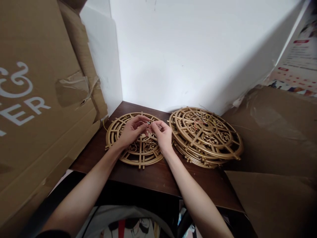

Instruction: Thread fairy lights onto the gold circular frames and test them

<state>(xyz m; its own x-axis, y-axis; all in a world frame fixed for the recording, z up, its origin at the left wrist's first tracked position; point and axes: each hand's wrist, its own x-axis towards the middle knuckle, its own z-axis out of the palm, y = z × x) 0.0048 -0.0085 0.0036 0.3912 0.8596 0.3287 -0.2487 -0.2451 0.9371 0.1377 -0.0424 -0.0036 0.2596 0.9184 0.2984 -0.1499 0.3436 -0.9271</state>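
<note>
A round gold openwork frame point(142, 163) with scroll patterns lies flat on the dark wooden table. Over its middle, my left hand point(133, 130) and my right hand point(160, 132) meet with fingertips close together. Between the fingertips is a small piece point(149, 123), pale and dark, too small to name. The left thumb and fingers pinch toward it from one side. My right thumb and forefinger close on it from the other. The hands cover part of the frame's centre.
To the right stands a stack of similar gold round frames point(205, 135), with thin yellow and red wires on top. Large cardboard boxes flank the table at left point(44, 99) and right point(277, 132). A white wall point(173, 56) rises behind the dark table point(153, 178).
</note>
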